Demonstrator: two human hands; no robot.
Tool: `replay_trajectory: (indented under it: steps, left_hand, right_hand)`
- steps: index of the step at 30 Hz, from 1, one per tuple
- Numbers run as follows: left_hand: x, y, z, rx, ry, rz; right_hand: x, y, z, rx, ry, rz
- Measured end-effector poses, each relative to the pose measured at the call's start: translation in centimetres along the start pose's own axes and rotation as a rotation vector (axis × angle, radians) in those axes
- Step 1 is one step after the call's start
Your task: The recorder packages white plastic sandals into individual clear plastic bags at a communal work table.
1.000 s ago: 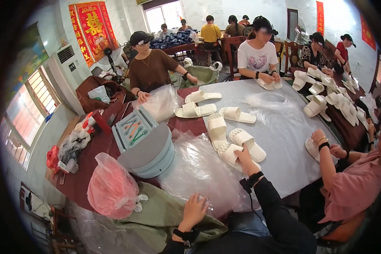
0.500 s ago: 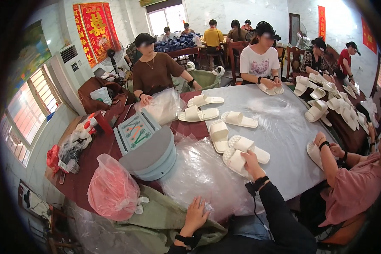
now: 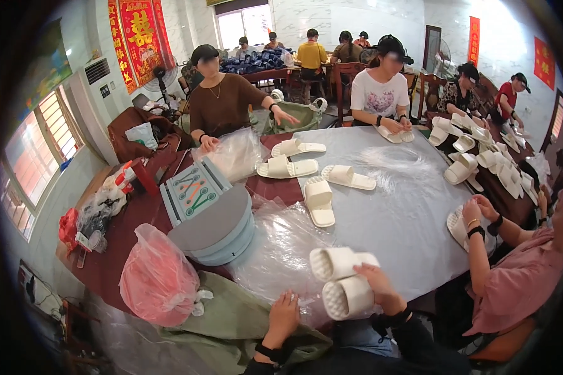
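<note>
A pair of cream slippers with bumpy soles (image 3: 347, 299) is tilted up above the near table edge. My right hand (image 3: 381, 287) is closed round them at the straps, and the pair overlaps side by side. My left hand (image 3: 284, 317) is at the near edge of a spread of clear plastic bags (image 3: 275, 262), its fingers bent together on the film. A crumpled bit of plastic lies beside those fingers. Farther out on the grey cover stand more cream slippers (image 3: 319, 201), some in pairs.
A grey-blue case (image 3: 213, 225) and a pink plastic bag (image 3: 158, 275) stand to the left. Green cloth (image 3: 231, 325) hangs over the near edge. People sit or stand round the table; a person in pink (image 3: 519, 269) handles a slipper at right. More slippers (image 3: 500, 162) cover the far-right table.
My right hand has lifted the slipper pair off the table and drawn it toward me, tipping the soles up. My left hand's fingers have drawn together. The person in brown has raised a hand.
</note>
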State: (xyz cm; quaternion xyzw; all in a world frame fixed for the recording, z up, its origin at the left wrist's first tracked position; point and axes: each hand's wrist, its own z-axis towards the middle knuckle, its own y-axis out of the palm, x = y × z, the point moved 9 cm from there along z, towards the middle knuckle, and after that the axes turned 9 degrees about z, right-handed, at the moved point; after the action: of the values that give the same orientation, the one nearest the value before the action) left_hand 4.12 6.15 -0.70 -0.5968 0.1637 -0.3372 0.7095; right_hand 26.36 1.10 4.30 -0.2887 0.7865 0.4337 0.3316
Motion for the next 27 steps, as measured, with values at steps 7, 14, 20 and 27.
replay_trajectory:
  steps: [7, 14, 20, 27]
  left_hand:
    - [-2.7, -1.0, 0.9, 0.090, -0.101, -0.261]
    - [-3.8, -4.1, 1.3, 0.195, -0.371, -0.514]
    - [-3.5, -5.7, 1.4, 0.361, -0.368, -0.649]
    - [0.7, -9.4, 1.7, 0.443, -0.062, -0.215]
  right_hand:
    - [-0.4, 6.3, -6.1, -0.097, 0.169, -0.184]
    - [4.1, 5.7, -7.3, -0.239, 0.511, -0.059]
    - [6.6, 2.1, -6.4, -0.028, 0.519, -0.085]
    - [6.4, 2.7, -4.3, -0.051, 0.285, 0.139]
